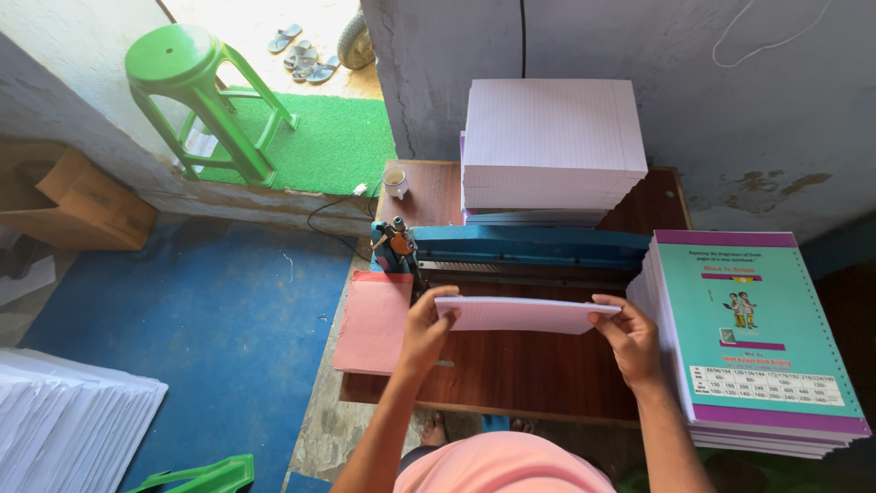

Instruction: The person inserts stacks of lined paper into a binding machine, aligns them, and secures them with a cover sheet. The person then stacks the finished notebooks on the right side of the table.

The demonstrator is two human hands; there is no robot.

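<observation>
- Dark wooden table stands on a blue floor by a grey wall.
- Left hand and right hand each grip an end of a ruled paper bundle, fingers closed on it, before the blue cutter.
- Green stool stands at the doorway.

**Ruled Sheet Bundle: Condition and Position**

I held one thin bundle of white ruled sheets above the brown table. It was flat, slightly tilted, its long edge facing me, just in front of the blue machine. The edges were squared. Each short end sat in one of my hands.
</observation>
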